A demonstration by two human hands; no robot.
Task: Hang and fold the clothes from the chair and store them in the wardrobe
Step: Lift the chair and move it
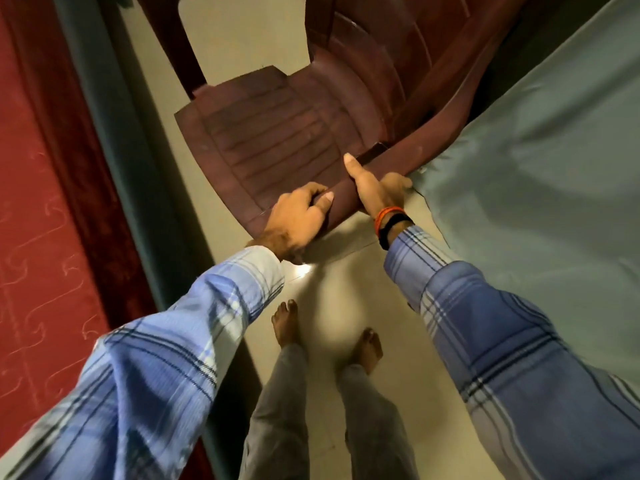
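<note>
Left hand and right hand both grip the bare maroon moulded-plastic chair by its armrest, seemingly to shift it.

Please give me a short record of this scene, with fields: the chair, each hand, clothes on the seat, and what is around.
chair: dark brown plastic chair, seat bare
left hand: left hand grips the chair's front edge, fingers curled round it
right hand: right hand grips the near armrest, thumb lying along its top
clothes on seat: none visible
right side: grey-green sheet beside the chair
left side: red patterned fabric
floor: pale tiles, bare feet on them
</note>
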